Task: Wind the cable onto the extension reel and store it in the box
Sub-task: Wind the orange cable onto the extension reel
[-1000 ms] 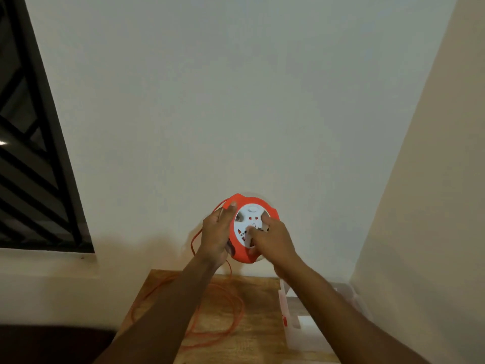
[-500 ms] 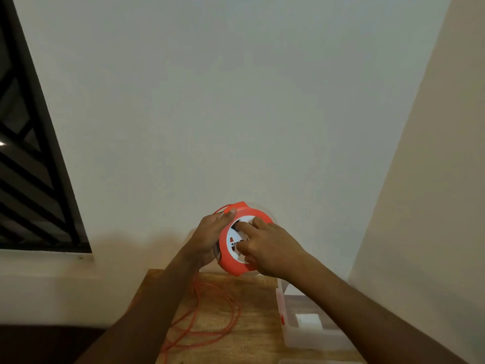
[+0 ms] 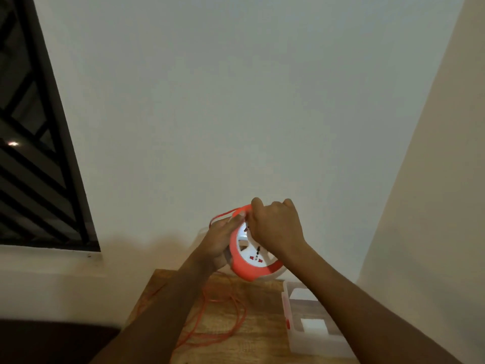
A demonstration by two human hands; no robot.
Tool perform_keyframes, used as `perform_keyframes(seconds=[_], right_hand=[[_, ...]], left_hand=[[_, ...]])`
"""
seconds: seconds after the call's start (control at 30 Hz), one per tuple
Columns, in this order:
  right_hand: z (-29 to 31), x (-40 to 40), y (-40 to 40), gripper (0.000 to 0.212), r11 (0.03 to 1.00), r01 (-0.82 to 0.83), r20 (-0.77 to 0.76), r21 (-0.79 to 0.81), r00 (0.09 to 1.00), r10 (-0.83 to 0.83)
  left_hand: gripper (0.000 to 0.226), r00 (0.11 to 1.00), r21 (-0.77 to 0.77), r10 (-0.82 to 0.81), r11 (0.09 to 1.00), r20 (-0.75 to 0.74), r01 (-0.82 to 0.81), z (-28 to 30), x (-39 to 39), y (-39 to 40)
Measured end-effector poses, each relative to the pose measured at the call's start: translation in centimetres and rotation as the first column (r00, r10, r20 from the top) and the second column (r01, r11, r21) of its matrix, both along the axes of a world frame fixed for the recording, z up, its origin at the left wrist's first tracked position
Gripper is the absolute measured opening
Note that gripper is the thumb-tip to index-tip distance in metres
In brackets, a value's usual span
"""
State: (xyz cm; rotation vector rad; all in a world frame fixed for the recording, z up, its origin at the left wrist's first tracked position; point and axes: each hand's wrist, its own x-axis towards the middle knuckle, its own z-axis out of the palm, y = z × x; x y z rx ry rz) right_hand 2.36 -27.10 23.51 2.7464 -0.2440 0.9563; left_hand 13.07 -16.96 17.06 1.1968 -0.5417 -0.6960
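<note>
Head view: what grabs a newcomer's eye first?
The orange-and-white extension reel, held up against the pale wall at lower centre between the left hand and the right hand. Below it, loose orange cable lies in loops on the wooden table, with a clear plastic box at the table's right.

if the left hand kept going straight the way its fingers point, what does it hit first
Probably the right hand. The left hand holds the round orange and white extension reel by its edge, fingers pointing up and right toward the right hand's fingers at the reel's top. Depth between them is unclear; beyond is only the plain white wall.
</note>
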Motion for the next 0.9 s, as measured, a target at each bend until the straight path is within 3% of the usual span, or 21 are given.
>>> perform_keyframes(seconds=[0.07,0.17,0.27,0.4,0.53,0.63,0.77,0.9], right_hand=[[0.4,0.1,0.2,0.018,0.997,0.042,-0.075,0.069,0.996,-0.037],[0.1,-0.6,-0.3,0.030,0.982,-0.047,-0.177,0.182,0.981,0.079],[-0.9,-1.1,-0.3,0.052,0.993,-0.080,-0.290,0.084,0.952,0.102],[-1.5,-1.1,0.2,0.064,0.997,-0.063,-0.260,-0.033,0.964,0.053],[-2.0,-1.0,0.4,0.064,0.996,-0.078,-0.250,0.042,0.964,0.086],[-2.0,-0.7,1.1,0.062,0.993,-0.071,-0.217,0.089,0.972,0.089],[-1.7,-0.6,0.6,0.050,0.971,-0.040,-0.209,0.236,0.974,0.091],[-2.1,-0.2,1.1,0.060,0.991,-0.032,-0.179,0.128,0.982,0.055]], left_hand=[[0.054,0.998,0.015,0.047,0.999,-0.030,-0.046,-0.3,-0.5,-0.4],[0.045,0.996,0.021,0.082,0.996,-0.015,-0.082,-0.5,0.6,0.5],[0.045,0.994,0.021,0.105,0.994,0.025,-0.105,-0.7,1.2,1.1],[0.049,0.988,0.025,0.146,0.989,0.057,-0.148,-0.7,1.0,1.0],[0.040,0.989,0.020,0.150,0.988,0.016,-0.151,-0.7,0.8,0.9],[0.050,0.990,0.011,0.137,0.990,0.038,-0.137,-0.9,0.4,0.9],[0.035,0.992,0.029,0.121,0.992,0.046,-0.123,-1.0,0.4,1.5],[0.035,0.993,0.020,0.113,0.993,0.029,-0.114,-1.0,0.1,1.5]])
